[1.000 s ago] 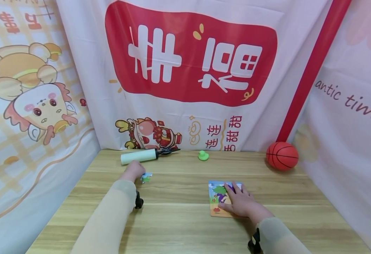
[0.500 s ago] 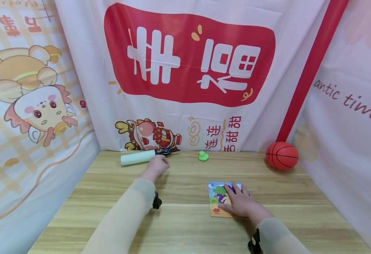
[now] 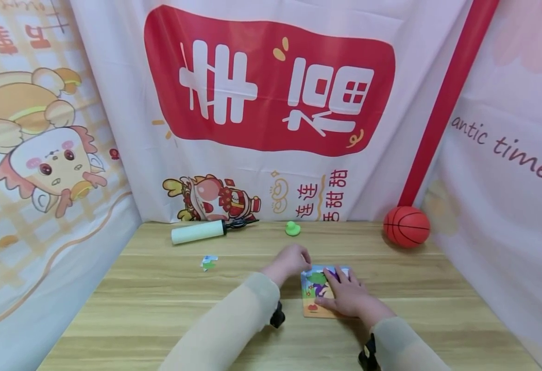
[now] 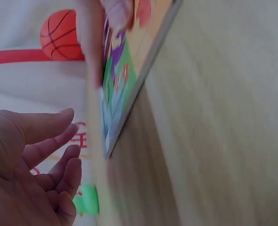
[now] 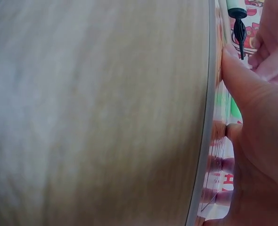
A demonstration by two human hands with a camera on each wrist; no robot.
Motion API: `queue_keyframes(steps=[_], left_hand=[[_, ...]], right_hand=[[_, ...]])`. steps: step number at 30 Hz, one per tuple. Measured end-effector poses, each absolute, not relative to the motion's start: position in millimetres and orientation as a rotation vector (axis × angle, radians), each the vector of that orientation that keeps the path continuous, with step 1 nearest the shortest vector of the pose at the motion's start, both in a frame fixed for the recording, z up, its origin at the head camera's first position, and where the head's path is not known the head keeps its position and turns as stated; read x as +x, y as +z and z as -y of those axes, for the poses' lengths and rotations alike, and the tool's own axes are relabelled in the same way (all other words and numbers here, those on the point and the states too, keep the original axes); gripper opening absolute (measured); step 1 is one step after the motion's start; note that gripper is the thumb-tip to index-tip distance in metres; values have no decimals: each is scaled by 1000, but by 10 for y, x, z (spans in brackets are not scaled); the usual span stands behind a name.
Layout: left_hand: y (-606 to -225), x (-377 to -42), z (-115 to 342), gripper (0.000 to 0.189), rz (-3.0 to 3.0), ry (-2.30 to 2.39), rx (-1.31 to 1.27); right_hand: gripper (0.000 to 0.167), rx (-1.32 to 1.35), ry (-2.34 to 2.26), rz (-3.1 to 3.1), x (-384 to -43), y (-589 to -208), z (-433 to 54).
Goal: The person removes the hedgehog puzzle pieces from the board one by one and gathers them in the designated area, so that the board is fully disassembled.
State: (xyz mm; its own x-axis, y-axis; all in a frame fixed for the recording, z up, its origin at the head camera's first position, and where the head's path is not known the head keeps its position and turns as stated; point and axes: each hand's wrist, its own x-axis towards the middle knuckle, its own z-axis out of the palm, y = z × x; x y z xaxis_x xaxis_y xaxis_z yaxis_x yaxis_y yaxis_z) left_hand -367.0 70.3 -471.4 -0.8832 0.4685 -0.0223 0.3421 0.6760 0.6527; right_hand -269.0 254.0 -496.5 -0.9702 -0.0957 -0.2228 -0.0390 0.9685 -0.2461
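Note:
A colourful jigsaw puzzle board (image 3: 311,306) lies flat on the table under my right hand (image 3: 349,299). The fingers of that hand are spread over the picture; in the right wrist view the thumb (image 5: 240,77) rests on the board's surface. My left hand (image 3: 289,262) hovers beside the board's far left corner. In the left wrist view its fingers are loosely bent, thumb and fingertips apart, and I see nothing between them. A loose blue and green jigsaw piece (image 3: 209,263) lies on the table to the left. Part of the board's picture is hidden by the right hand.
Along the back of the wooden table (image 3: 169,309) lie a pale green hand pump (image 3: 198,232), a green toy duck (image 3: 292,228) and a red toy basketball (image 3: 407,226). Printed cloth (image 3: 271,103) hangs behind the table and at both sides.
My left hand has moved from the loose jigsaw piece rightward to the puzzle board. The piece remains at the left. My right hand stays on the board.

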Motion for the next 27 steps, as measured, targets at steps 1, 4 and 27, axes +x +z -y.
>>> queue_keyframes(steps=[1,4,27], left_hand=[[-4727,-3645,-753,11,-2694,976,658],[-4750,-3564,-852,12,-2658,958,631],[-4822,-3347,-1119,33,-2871,662,496]], right_hand=[[97,-106,-352,-2886,-2689,-4960,-2538],[96,-118,-348,-2891,-2681,-4949,-2538],[105,-89,-510,-2937,-2582,-4971,-2797]])
